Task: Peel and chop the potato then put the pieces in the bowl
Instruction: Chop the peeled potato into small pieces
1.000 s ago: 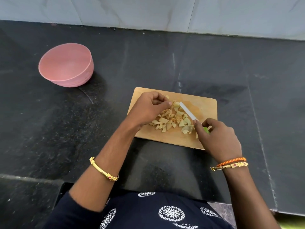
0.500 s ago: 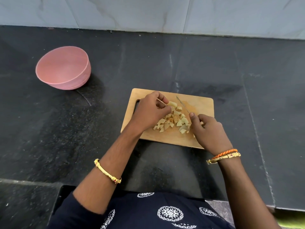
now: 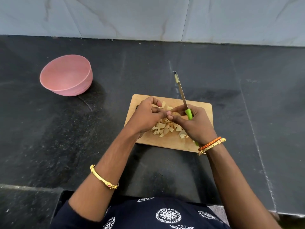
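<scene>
Both hands raised over cutting board [image 3: 203, 107]. Right hand [image 3: 192, 123] grips knife [image 3: 181, 93] by green handle, blade pointing to far side, potato scrap stuck near tip. Left hand [image 3: 146, 115] fingers curled, fingertips meeting right-hand fingertips; whether pinching anything, cannot tell. Potato pieces [image 3: 165, 128] heaped on board. Pink bowl [image 3: 66, 75] far left on dark tabletop [image 3: 247, 96], well apart.

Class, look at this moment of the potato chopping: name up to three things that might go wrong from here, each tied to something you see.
1. The right hand grips the knife with its blade raised, and the left hand has fingertips meeting it beside the blade: a slip may cut them.
2. A scrap clings near the blade tip and may drop onto the counter.
3. The pink bowl stands apart from the cutting board, so carried potato pieces may spill.
</scene>
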